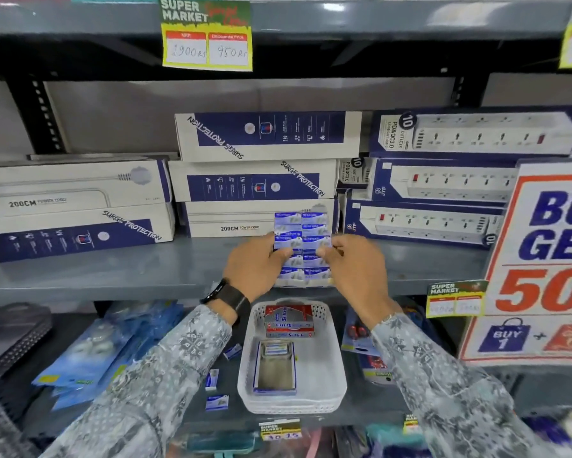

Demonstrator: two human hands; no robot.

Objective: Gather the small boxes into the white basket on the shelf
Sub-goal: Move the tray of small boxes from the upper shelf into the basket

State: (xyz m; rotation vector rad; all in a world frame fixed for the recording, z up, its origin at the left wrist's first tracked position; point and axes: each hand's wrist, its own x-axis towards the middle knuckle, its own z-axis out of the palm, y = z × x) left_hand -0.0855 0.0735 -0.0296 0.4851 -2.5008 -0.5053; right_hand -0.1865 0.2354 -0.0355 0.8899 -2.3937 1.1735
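Both hands up at the upper shelf (112, 276). My left hand (256, 262) and right hand (352, 259) are clamped on opposite sides of a block of small blue boxes (301, 239), fingers pinching it from left and right. Block looks like two columns stacked several rows high; can't tell whether it's shrink-wrapped or loose. Its bottom edge is at or just above the shelf lip, in front of the power strip cartons (261, 180).

White basket (330, 368) sits on the lower shelf, directly below my hands. Already in it: a red-and-white carton (289, 320) at the back and an open blue tray box (274, 368) in the middle. Free room is mostly on the right side and at the front.

Three loose small boxes lie on the lower shelf left of the basket: one near its rim (233, 352), one further out (211, 380), one toward the front (216, 402). Not yet gathered.

Risks as I see them:
- If the block is loose, side pressure only; middle rows could buckle out and scatter on the way down.
- Block looks wide against the remaining basket space; could land on the red carton or the tray box and tip over the rim.
- My left sleeve (165, 365) hangs just beside the loose boxes; lowering could sweep them off the shelf edge.
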